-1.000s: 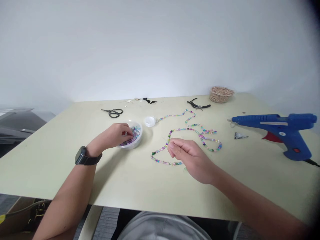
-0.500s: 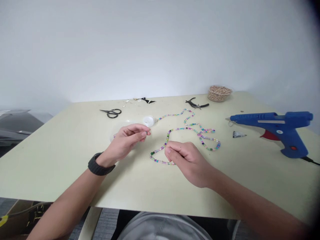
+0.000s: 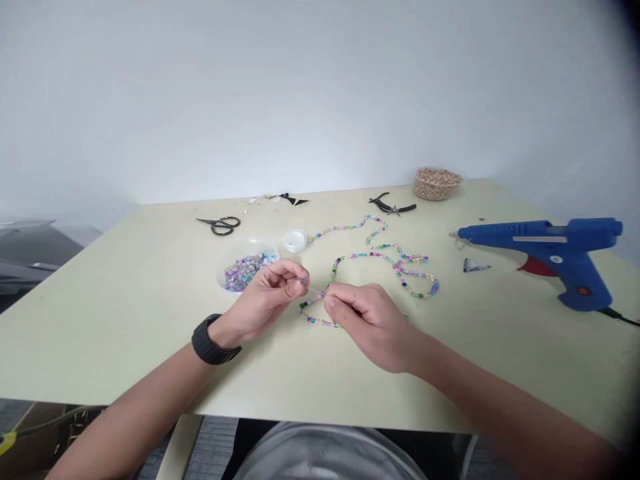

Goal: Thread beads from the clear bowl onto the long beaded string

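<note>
Between thumb and forefinger my left hand (image 3: 267, 293) pinches a small blue-green bead (image 3: 303, 282). My right hand (image 3: 375, 323) is closed around the end of a thin string (image 3: 316, 291), whose tip reaches the bead at my left fingertips. Behind and partly under my right hand curves a long strand of colourful beads (image 3: 363, 255), looping across the table. Its far end runs to a white spool (image 3: 295, 241). A clear bowl of loose beads (image 3: 245, 272) stands just behind my left hand, which hides part of it.
Black scissors (image 3: 220, 225) lie at the back left, dark scraps (image 3: 294, 199) at the back edge. Pliers (image 3: 393, 205) rest near a tub of tan pellets (image 3: 437, 183). A blue glue gun (image 3: 555, 250) with a cord lies at right, beside a small triangular piece (image 3: 476, 265).
My left hand has moved right and down, towards my right hand, uncovering the bowl of beads. The bead and the string tip now meet between my hands.
</note>
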Demonstrator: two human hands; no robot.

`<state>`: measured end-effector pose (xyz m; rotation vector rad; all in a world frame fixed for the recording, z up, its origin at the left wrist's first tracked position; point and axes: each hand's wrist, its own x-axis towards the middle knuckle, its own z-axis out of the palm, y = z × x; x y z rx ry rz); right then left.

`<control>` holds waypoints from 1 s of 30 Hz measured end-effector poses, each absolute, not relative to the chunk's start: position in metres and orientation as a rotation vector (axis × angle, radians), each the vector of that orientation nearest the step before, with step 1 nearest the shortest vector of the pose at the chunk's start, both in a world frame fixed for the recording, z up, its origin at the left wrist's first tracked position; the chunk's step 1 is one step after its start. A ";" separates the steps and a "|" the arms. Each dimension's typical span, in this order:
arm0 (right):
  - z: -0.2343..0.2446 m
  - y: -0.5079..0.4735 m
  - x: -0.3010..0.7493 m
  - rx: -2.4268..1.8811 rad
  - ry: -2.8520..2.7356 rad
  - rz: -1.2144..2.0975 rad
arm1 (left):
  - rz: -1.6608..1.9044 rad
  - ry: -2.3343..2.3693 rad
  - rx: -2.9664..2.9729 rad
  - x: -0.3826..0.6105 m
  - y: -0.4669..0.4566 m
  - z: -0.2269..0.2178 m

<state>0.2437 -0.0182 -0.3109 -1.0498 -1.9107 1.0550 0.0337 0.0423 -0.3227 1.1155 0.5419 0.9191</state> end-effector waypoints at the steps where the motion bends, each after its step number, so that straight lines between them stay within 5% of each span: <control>1: -0.311 -0.018 0.244 -1.050 -1.914 1.048 | 0.911 0.539 1.114 0.034 0.042 -0.323; 30: -0.312 -0.017 0.243 -1.050 -1.904 1.048 | 0.883 0.537 1.123 0.035 0.038 -0.322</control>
